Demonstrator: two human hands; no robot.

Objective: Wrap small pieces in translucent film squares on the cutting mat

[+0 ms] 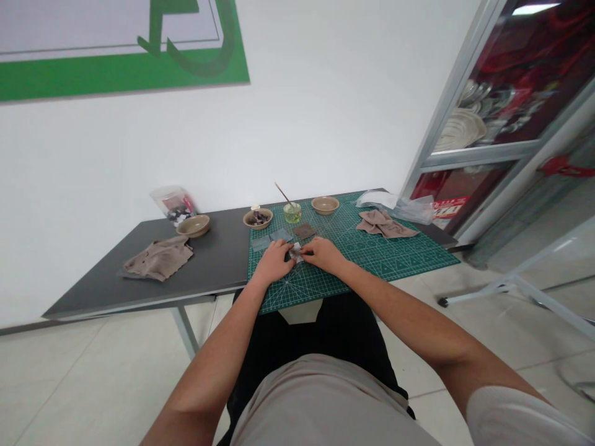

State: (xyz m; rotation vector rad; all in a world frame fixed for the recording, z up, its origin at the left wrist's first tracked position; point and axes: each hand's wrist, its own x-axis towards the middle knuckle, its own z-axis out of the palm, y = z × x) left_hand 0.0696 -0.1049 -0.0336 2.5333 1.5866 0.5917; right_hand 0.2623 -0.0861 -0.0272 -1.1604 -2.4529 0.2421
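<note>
Small pale scrap [295, 252] btwn both hands

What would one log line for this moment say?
left hand: on small pale piece | right hand: same piece | surface: green cutting mat | nearby: glass jar

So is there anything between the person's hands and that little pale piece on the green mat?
Nothing visible. Both the left hand and the right hand already touch the small pale piece on the green cutting mat; the bowls sit farther back.

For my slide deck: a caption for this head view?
Both hands, left hand and right hand, pinch a small pale piece on a green cutting mat.
</note>
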